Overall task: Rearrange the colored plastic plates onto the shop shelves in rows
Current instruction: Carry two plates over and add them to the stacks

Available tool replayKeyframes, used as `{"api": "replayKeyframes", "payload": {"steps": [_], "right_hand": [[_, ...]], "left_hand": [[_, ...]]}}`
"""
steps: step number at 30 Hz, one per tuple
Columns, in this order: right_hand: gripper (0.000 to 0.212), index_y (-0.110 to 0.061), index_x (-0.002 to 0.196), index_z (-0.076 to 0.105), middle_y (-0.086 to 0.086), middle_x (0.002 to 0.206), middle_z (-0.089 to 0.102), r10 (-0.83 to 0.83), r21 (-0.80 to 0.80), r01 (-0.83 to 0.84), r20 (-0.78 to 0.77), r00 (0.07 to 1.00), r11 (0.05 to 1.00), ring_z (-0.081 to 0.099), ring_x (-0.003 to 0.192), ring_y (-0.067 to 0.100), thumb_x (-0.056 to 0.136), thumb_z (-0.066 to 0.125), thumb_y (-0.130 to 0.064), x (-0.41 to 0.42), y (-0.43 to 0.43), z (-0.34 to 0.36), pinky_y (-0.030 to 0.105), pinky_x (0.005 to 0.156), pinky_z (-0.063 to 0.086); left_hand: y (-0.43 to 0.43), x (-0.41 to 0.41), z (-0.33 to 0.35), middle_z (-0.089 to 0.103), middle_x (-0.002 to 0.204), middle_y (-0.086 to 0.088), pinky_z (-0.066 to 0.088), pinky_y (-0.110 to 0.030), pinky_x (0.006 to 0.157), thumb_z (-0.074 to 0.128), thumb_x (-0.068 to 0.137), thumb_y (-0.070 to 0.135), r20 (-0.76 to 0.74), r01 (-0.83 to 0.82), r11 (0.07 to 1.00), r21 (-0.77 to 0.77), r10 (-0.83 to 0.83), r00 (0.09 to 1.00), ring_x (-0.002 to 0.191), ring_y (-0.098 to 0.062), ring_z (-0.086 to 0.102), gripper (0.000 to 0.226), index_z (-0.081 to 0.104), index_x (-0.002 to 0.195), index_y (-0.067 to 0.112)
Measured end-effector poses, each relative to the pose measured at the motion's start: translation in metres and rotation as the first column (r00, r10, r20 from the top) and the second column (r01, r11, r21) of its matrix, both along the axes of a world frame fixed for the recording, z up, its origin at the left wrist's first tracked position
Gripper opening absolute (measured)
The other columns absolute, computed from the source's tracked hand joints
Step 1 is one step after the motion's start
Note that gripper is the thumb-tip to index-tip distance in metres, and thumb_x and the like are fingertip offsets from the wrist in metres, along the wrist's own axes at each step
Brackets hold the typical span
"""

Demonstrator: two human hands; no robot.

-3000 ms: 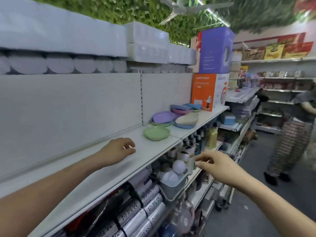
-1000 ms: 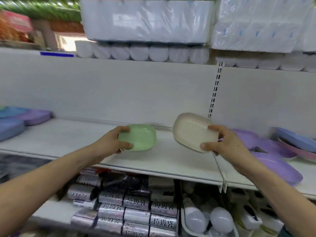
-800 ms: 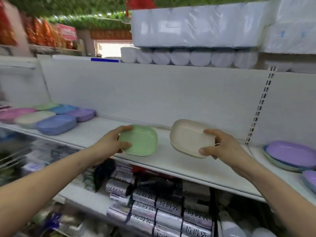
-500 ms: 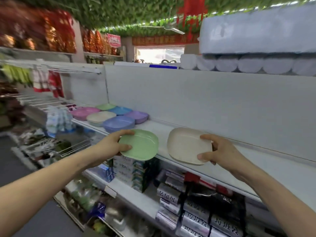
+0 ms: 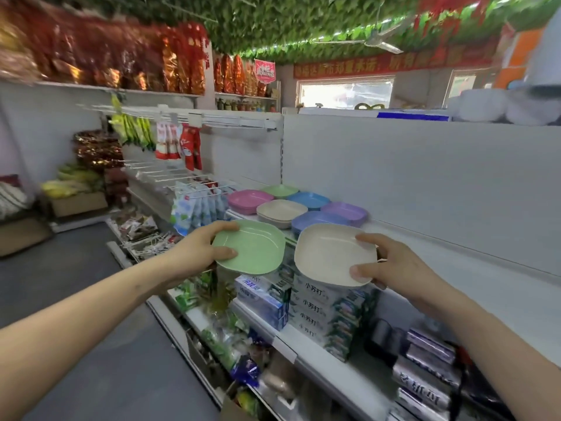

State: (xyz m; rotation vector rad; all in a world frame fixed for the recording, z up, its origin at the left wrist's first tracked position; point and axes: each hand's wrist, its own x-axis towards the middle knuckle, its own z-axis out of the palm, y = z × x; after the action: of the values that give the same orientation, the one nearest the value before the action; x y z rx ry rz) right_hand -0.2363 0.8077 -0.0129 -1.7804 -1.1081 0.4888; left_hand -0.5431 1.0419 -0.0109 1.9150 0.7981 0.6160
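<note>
My left hand (image 5: 198, 253) grips a green plate (image 5: 253, 252) by its left rim, thumb on top. My right hand (image 5: 385, 264) holds a cream plate (image 5: 329, 255) by its right rim. Both plates hang in the air in front of the white shelf (image 5: 455, 268). Farther along that shelf stand rows of plates: pink (image 5: 249, 199), green (image 5: 280, 189), cream (image 5: 280, 210), blue (image 5: 308, 199), periwinkle (image 5: 318, 219) and purple (image 5: 346, 210).
Below the shelf sit stacked boxes (image 5: 321, 305) and rolled packs (image 5: 425, 375). Wire hooks with hanging packets (image 5: 179, 144) lie to the left. The grey aisle floor (image 5: 76, 284) opens on the left, with cardboard boxes (image 5: 76, 202) at its far end.
I have turned left along the aisle carrying both plates. The rows of plates at the shelf's end are now closer and more central.
</note>
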Motion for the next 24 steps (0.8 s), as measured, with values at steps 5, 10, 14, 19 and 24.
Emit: {"api": "replayKeyframes", "payload": {"steps": [5, 10, 14, 19, 24], "right_hand": [[0.072, -0.037, 0.134, 0.061, 0.006, 0.097, 0.064, 0.06, -0.003, -0.06, 0.009, 0.998, 0.998, 0.059, 0.063, 0.012, 0.068, 0.086, -0.026, -0.006, 0.06, -0.004, 0.03, 0.063, 0.048], [0.067, -0.036, 0.136, 0.06, 0.006, 0.099, 0.064, 0.085, 0.025, -0.085, -0.002, 0.996, 0.996, 0.057, 0.063, 0.014, 0.077, 0.084, -0.013, 0.0, 0.117, 0.002, 0.027, 0.06, 0.048], [0.067, -0.031, 0.14, 0.058, 0.006, 0.102, 0.066, 0.069, 0.036, -0.069, -0.005, 0.998, 0.997, 0.062, 0.068, 0.014, 0.081, 0.082, -0.012, 0.007, 0.158, 0.016, 0.024, 0.063, 0.049], [0.065, -0.025, 0.14, 0.057, 0.007, 0.087, 0.061, 0.03, 0.054, -0.031, 0.016, 0.999, 0.998, 0.054, 0.06, 0.016, 0.082, 0.081, -0.009, 0.025, 0.201, 0.036, 0.025, 0.057, 0.045], [0.065, -0.023, 0.139, 0.058, 0.007, 0.086, 0.06, -0.015, 0.049, 0.014, 0.016, 1.0, 0.999, 0.052, 0.054, 0.012, 0.081, 0.081, -0.005, 0.04, 0.226, 0.04, 0.026, 0.056, 0.044]], "left_hand": [[0.049, -0.017, -0.009, 0.062, 0.131, 0.007, 0.057, -0.041, 0.098, 0.076, 0.092, 0.02, -0.003, -0.046, 0.999, -0.005, 0.046, 0.999, 0.109, -0.018, 0.069, 0.051, 0.059, 0.134, 0.041], [0.1, -0.014, -0.01, 0.06, 0.131, 0.004, 0.056, -0.035, 0.09, 0.075, 0.091, 0.019, -0.002, -0.06, 0.998, -0.008, 0.06, 0.998, 0.105, -0.019, 0.069, 0.049, 0.06, 0.133, 0.041], [0.144, 0.001, 0.006, 0.063, 0.126, 0.0, 0.053, -0.025, 0.076, 0.074, 0.093, 0.016, 0.013, -0.056, 0.998, -0.006, 0.056, 0.998, 0.094, -0.018, 0.068, 0.048, 0.06, 0.133, 0.038], [0.201, 0.03, 0.034, 0.062, 0.124, -0.009, 0.059, -0.043, 0.083, 0.076, 0.09, 0.019, -0.009, -0.02, 0.999, 0.045, 0.021, 1.0, 0.09, -0.03, 0.066, 0.048, 0.062, 0.13, 0.044], [0.234, 0.064, 0.039, 0.061, 0.123, -0.009, 0.059, -0.034, 0.074, 0.076, 0.09, 0.017, -0.005, 0.042, 0.996, 0.077, -0.042, 0.999, 0.093, -0.032, 0.069, 0.05, 0.063, 0.131, 0.042]]}}
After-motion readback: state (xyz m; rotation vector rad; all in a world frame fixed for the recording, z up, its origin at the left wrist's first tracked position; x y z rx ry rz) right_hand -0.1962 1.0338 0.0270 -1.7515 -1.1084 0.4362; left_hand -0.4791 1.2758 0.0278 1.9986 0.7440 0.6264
